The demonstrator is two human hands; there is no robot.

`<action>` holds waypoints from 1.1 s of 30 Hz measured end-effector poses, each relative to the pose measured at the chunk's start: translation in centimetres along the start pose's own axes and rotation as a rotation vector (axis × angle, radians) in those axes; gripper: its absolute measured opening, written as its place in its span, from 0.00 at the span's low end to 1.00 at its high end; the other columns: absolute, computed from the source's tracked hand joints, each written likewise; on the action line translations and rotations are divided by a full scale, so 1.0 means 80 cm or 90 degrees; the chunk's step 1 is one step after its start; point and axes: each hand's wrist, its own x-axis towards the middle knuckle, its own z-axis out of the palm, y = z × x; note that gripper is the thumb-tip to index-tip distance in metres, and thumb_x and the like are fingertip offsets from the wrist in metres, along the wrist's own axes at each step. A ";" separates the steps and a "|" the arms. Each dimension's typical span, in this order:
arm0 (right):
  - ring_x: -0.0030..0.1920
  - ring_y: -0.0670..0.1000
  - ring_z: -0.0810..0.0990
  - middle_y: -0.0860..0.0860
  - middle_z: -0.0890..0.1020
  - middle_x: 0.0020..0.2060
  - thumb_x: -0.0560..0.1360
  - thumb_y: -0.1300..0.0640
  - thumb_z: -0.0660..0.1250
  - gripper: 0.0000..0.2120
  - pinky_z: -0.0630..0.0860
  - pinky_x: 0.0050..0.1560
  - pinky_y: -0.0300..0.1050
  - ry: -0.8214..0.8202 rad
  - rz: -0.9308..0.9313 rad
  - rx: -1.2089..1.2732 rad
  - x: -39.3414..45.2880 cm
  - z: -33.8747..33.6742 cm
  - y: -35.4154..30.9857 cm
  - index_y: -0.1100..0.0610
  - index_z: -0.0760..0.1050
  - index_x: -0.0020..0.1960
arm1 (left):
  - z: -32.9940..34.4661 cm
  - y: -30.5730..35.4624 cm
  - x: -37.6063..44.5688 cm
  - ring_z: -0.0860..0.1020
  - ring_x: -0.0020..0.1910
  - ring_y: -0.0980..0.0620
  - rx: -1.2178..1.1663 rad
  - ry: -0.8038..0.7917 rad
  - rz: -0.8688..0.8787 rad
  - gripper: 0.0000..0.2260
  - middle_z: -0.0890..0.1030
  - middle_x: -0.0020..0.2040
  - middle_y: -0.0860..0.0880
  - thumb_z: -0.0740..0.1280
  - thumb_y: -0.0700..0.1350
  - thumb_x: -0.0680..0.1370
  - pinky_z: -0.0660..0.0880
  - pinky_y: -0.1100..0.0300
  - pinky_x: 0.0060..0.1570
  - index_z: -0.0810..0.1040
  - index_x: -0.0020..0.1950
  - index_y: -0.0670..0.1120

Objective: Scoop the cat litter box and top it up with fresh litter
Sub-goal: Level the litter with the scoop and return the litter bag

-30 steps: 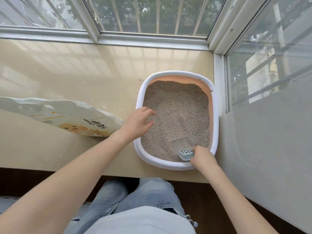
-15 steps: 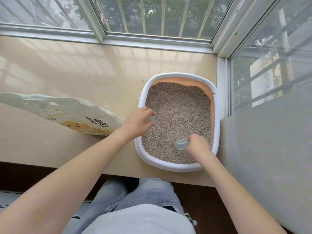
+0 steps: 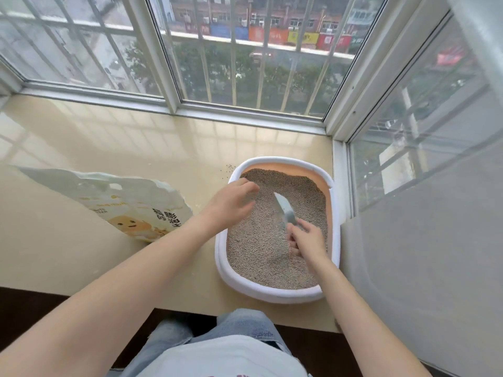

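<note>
Pale grey plastic, the scoop (image 3: pixel 284 212) sits in the right hand (image 3: pixel 307 240), whose fingers are curled round its handle, with the blade pointing away from the person and its lower edge sunk in the litter (image 3: pixel 275 240). Across the scoop from it, the left hand (image 3: pixel 231 204) rests at the near-left rim of the litter box (image 3: pixel 221 257) with its fingers loosely bent over the granules; it appears to grasp nothing, only to steady the box. Both hands are inside or on the white-rimmed, peach-walled box, which is filled with brownish-grey granules, fairly level, with a shallow furrow beside the right hand. No clumps can be made out from this view. Left of the left forearm, lying on its side on the beige surface (image 3: pixel 114 137), is a white litter bag (image 3: pixel 130 205) with a cartoon face printed on it, well apart from the box. A few stray granules (image 3: pixel 230 167) lie beyond the left hand, just outside the box rim. Window frames (image 3: pixel 174 63) run behind and to the right of the box. The step in hand looks like the scooping or raking stage. The next move likely calls for drawing the scoop through the litter and lifting it level to sift; topping up from the bag seems not yet done.
</note>
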 end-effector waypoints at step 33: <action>0.35 0.53 0.78 0.57 0.81 0.45 0.67 0.63 0.73 0.14 0.73 0.25 0.41 -0.185 -0.381 -0.459 -0.127 0.334 -0.222 0.59 0.75 0.50 | -0.242 -0.164 -0.180 0.75 0.34 0.45 0.305 0.158 0.023 0.11 0.78 0.36 0.48 0.78 0.40 0.61 0.74 0.54 0.32 0.81 0.40 0.46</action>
